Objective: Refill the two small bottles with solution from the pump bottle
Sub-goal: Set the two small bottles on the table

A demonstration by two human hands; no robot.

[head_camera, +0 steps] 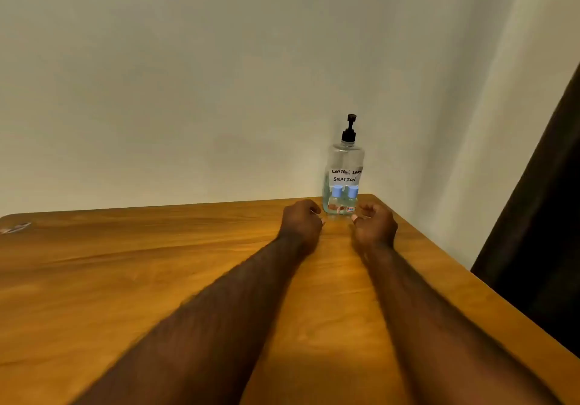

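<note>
Clear pump bottle (344,163) upright at 1 o'clock in the far corner of the bench (157,279), close to the wall (188,75); black pump on top, handwritten label with the word SOLUTION, pale bluish liquid in the lower part. Just in front, side by side, blue caps on: left small bottle (336,201) and right small bottle (352,201), fill level hard to tell. At their 8 o'clock the left hand (301,221), at 4 o'clock the right hand (375,224); both released, fingers loosely curled, grasping nothing, near the bottles but apart.
</note>
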